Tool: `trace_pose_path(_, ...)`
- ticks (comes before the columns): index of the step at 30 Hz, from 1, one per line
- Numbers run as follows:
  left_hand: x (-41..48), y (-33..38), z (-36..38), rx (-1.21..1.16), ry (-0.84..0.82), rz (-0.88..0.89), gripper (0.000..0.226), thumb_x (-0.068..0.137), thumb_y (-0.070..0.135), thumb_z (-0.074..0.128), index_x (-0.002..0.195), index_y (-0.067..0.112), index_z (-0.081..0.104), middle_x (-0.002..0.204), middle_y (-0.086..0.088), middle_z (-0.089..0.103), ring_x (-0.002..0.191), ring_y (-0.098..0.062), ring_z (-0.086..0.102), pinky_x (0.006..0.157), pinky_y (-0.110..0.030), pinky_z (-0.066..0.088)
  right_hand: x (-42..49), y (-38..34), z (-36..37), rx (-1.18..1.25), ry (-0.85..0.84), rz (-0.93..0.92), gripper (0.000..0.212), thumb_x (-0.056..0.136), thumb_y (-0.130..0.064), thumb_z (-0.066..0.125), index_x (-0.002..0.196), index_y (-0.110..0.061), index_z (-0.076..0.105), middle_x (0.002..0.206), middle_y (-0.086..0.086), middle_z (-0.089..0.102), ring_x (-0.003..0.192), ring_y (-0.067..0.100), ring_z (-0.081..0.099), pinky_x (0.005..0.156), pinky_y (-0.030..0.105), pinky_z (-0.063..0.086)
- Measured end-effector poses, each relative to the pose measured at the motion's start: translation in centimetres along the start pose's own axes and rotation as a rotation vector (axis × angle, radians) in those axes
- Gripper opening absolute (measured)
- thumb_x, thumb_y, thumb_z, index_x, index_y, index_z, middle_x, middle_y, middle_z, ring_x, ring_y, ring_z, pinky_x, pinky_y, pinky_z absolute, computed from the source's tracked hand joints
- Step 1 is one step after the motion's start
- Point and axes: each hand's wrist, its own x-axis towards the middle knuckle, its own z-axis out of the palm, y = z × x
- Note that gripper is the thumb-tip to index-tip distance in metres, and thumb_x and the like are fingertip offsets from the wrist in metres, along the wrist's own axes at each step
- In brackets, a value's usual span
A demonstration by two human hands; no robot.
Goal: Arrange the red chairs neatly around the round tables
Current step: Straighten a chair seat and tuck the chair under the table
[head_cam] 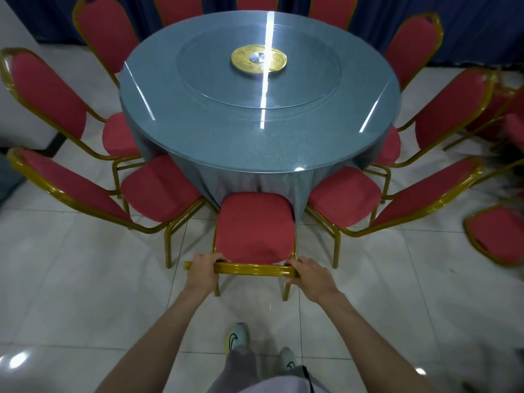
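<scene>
I clamp left hand point(202, 269) and right hand point(307, 275) on near red-cushioned gold-framed chair point(253, 225) back-rail ends, to square it to round blue-clothed desk point(255, 148).

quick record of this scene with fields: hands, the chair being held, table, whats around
hands: left hand and right hand grip opposite ends of the gold top rail of the chair's back
held chair: red padded chair with gold metal frame, upright, seat facing the table, front edge at the hanging cloth
table: round table with blue-grey cloth and glass top; gold centre disc
neighbours: red chair on the left, red chair on the right, seats turned to the table
floor: glossy white tiles
backdrop: dark blue curtain
</scene>
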Motion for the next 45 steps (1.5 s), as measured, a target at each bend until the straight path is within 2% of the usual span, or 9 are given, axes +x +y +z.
trace_pose_path(7, 1.6, 0.3, -0.2, 0.014, -0.015, 0.001, 0.054, 0.082, -0.018, 0.054, 0.107, 0.025, 0.076, 0.105, -0.001, 0.073, 0.109, -0.025, 0.062, 0.089, -0.045, 0.055, 0.9, 0.4, -0.2, 0.044, 0.035, 0.023, 0.038, 0.096, -0.053, 0.06, 0.128, -0.04, 0.046, 0.114, -0.01, 0.052, 0.109, 0.016, 0.05, 0.088, 0.04, 0.05)
trace_pose_path(13, 4.1, 2.8, -0.3, 0.037, -0.029, -0.014, 0.047, 0.09, -0.011, 0.055, 0.108, 0.028, 0.074, 0.109, -0.001, 0.073, 0.114, -0.026, 0.059, 0.094, -0.043, 0.053, 2.9, 1.7, -1.8, 0.131, 0.056, 0.13, 0.044, 0.096, -0.048, 0.063, 0.134, -0.037, 0.045, 0.116, -0.005, 0.054, 0.113, 0.018, 0.052, 0.091, 0.046, 0.053)
trace_pose_path(20, 4.8, 2.7, -0.3, 0.099, -0.03, -0.012, 0.033, 0.093, 0.005, 0.062, 0.108, 0.033, 0.073, 0.113, 0.007, 0.072, 0.113, -0.021, 0.059, 0.098, -0.042, 0.049, 3.6, 1.8, -1.5, 0.161, 0.072, 0.124, 0.056, 0.095, -0.044, 0.066, 0.143, -0.038, 0.036, 0.112, -0.004, 0.051, 0.109, 0.018, 0.052, 0.088, 0.044, 0.054)
trace_pose_path(22, 4.9, 2.8, -0.5, 0.111, -0.031, -0.008, 0.037, 0.092, 0.003, 0.062, 0.109, 0.033, 0.072, 0.113, 0.006, 0.071, 0.113, -0.021, 0.059, 0.097, -0.042, 0.05, 3.7, 1.6, -1.5, 0.163, 0.082, 0.129, 0.059, 0.096, -0.042, 0.066, 0.145, -0.037, 0.034, 0.113, -0.003, 0.051, 0.109, 0.019, 0.051, 0.088, 0.044, 0.054)
trace_pose_path(29, 4.5, 2.7, -1.6, 0.075, -0.065, 0.028, 0.044, 0.092, -0.004, 0.056, 0.114, 0.029, 0.074, 0.114, -0.001, 0.072, 0.112, -0.024, 0.06, 0.095, -0.04, 0.052, 3.7, 1.2, -2.7, 0.175, 0.014, 0.114, 0.045, 0.096, -0.043, 0.065, 0.135, -0.034, 0.046, 0.112, -0.001, 0.054, 0.112, 0.02, 0.052, 0.094, 0.043, 0.051)
trace_pose_path(34, 3.4, 2.9, -1.5, -0.001, -0.047, 0.054, 0.048, 0.085, -0.008, 0.057, 0.115, 0.026, 0.075, 0.11, -0.003, 0.072, 0.107, -0.021, 0.063, 0.096, -0.034, 0.05, 1.8, 1.2, -1.6, 0.306, 0.13, 0.114, 0.033, 0.099, -0.033, 0.065, 0.129, -0.025, 0.055, 0.121, -0.003, 0.052, 0.119, 0.017, 0.053, 0.101, 0.039, 0.05)
trace_pose_path(40, 2.8, 5.6, -1.2, -0.016, -0.11, 0.155, 0.034, 0.084, 0.02, 0.07, 0.115, 0.034, 0.071, 0.107, 0.005, 0.068, 0.106, -0.018, 0.062, 0.098, -0.042, 0.047, 0.3, 2.1, -1.6, 0.441, 0.195, 0.1, 0.04, 0.099, -0.017, 0.065, 0.137, -0.021, 0.056, 0.129, -0.002, 0.053, 0.118, 0.013, 0.054, 0.109, 0.035, 0.045)
trace_pose_path(42, 2.7, 7.2, -0.5, 0.073, -0.072, 0.208, 0.029, 0.085, 0.038, 0.068, 0.114, 0.041, 0.068, 0.106, 0.015, 0.065, 0.106, -0.013, 0.059, 0.102, -0.045, 0.042, 0.2, 2.7, -1.9, 0.494, 0.215, 0.12, 0.037, 0.098, -0.014, 0.065, 0.134, -0.019, 0.059, 0.127, -0.001, 0.056, 0.114, 0.012, 0.057, 0.109, 0.033, 0.046)
trace_pose_path(45, 2.5, 9.4, 0.8, 0.164, 0.01, 0.29, 0.029, 0.086, 0.056, 0.061, 0.112, 0.043, 0.066, 0.102, 0.019, 0.064, 0.101, -0.01, 0.058, 0.095, -0.043, 0.041, -0.4, 3.5, -2.2, 0.593, 0.256, 0.152, 0.032, 0.1, -0.016, 0.064, 0.131, -0.021, 0.063, 0.126, -0.002, 0.059, 0.115, 0.011, 0.059, 0.104, 0.026, 0.046)
